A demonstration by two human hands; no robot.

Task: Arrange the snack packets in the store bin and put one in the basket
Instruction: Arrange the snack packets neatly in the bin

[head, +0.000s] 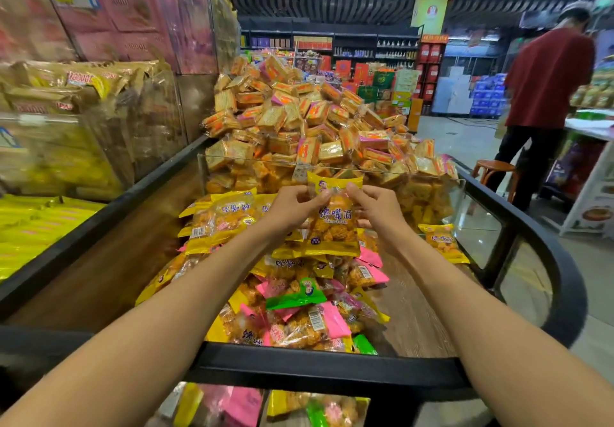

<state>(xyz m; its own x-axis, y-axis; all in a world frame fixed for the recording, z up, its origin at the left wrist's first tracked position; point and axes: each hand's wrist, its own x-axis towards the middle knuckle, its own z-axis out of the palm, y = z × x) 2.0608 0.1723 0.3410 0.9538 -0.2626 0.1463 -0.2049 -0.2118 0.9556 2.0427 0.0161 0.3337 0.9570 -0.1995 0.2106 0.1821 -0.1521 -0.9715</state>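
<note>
A yellow snack packet [334, 219] hangs upright over the store bin [332, 365]. My left hand [294, 207] pinches its upper left edge and my right hand [375, 205] pinches its upper right edge. Below it lies a loose pile of yellow, pink and green snack packets [299, 303] on the bin's wooden floor. A few yellow packets [219, 220] are stacked at the left of the pile. One yellow packet [443, 242] lies alone at the right. No basket is in view.
A clear divider [232, 162] walls off a tall heap of orange cracker packs [309, 121] behind. Bins of yellow packs [40, 224] stand at the left. A person in a red shirt [545, 94] stands at the right by a stool [493, 167]. More packets [299, 406] lie below the bin rim.
</note>
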